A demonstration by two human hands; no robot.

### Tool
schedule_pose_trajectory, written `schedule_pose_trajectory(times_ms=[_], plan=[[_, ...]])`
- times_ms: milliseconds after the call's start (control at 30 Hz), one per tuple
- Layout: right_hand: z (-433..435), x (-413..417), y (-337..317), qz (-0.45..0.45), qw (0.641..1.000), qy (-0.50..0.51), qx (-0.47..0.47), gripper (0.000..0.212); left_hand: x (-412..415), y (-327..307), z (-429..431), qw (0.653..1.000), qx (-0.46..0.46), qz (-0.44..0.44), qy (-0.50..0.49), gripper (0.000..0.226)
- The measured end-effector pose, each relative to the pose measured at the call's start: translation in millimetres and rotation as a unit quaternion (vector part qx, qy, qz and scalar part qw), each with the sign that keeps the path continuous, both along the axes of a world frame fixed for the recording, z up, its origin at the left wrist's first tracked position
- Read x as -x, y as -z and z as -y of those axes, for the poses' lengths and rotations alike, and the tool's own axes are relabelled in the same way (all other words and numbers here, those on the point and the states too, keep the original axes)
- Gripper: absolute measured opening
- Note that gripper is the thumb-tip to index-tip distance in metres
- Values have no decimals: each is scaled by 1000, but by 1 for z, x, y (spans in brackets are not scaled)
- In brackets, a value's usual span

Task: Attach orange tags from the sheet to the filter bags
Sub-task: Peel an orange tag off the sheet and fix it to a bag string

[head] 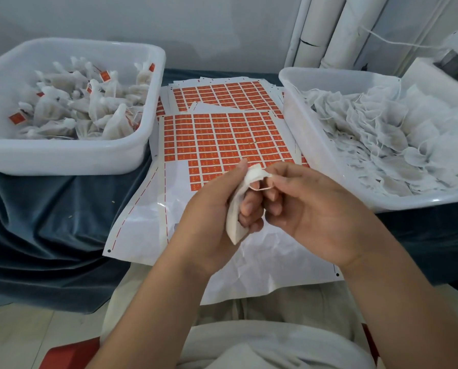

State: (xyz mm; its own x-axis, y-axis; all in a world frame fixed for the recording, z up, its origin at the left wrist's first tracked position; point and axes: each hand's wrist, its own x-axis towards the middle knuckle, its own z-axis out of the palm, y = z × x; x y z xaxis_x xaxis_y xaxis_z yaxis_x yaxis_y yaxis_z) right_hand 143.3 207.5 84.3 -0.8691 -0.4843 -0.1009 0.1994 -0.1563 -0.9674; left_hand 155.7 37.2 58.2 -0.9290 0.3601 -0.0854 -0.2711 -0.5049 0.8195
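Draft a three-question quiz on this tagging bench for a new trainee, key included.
1. True or false: the left tub holds bags that already carry orange tags.
2. Where does the tag sheet lie? A) inside a tub B) between the two tubs C) on the floor
3. Fill in: the body of the filter bag is held in the ___ hand.

Key
1. True.
2. B: the right tub stands on its other side.
3. Left: the left hand holds it.

White filter bag (234, 222), pinched upright; orange tag sheet (222, 139), partly peeled
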Motion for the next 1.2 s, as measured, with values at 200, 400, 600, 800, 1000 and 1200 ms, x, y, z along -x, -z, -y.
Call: schedule_pose_trajectory(times_ms=[200,400,600,800,1000,1200], plan=[[-3,-1,0,-64,997,24,-47,17,2,3,1,998,-39,-15,39,38],[-4,-11,-4,-446,798,173,-366,17,0,-1,0,993,96,-51,-42,44],[-6,-9,-3,-504,724,187,-431,12,-3,-6,-5,959,243,-88,-116,46],[-6,-11,-10,-369,850,189,-324,14,-5,-6,-10,956,251,-79,-131,37],[-6,-10,-8,-342,866,172,-323,16,-4,-3,-7,961,232,-106,-103,35],[-3,-12,-10,-360,843,163,-365,13,-4,-3,-10,944,256,-83,-191,29]])
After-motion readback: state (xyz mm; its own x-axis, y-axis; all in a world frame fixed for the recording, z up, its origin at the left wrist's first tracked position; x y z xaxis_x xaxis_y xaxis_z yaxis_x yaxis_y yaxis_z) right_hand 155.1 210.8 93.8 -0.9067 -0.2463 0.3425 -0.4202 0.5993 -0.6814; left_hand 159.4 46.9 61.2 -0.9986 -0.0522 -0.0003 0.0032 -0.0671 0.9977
